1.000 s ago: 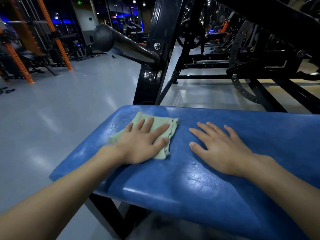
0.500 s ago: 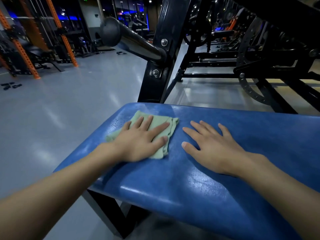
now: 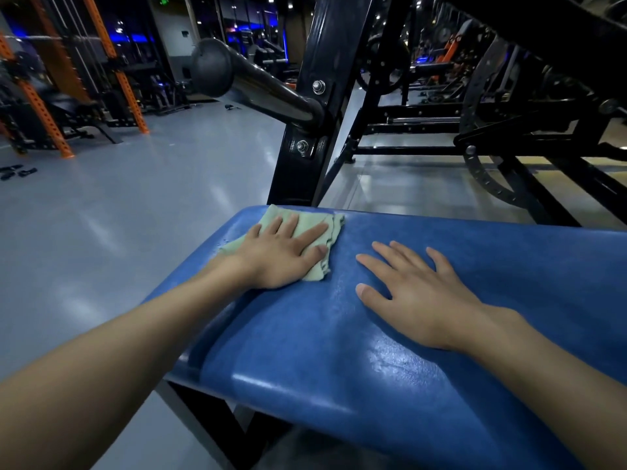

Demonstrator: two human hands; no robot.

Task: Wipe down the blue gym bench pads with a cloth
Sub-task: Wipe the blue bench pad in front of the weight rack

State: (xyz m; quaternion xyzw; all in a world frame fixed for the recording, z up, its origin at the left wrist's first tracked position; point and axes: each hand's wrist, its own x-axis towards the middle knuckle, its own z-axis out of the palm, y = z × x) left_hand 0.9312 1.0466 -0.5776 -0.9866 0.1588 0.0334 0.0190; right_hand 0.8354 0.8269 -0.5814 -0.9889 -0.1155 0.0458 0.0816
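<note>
Pressing the green cloth (image 3: 305,232) flat with the left hand (image 3: 281,256), palm down, fingers spread, not gripping, at the far left corner of the blue bench pad (image 3: 339,351). Right hand (image 3: 417,300) also open, flat on bare pad just beside the cloth, not touching it. Black frame upright (image 3: 305,130) and round bar (image 3: 258,86) directly behind the pad.

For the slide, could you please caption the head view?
Left hand presses green cloth onto blue bench pad; right hand rests flat.
</note>
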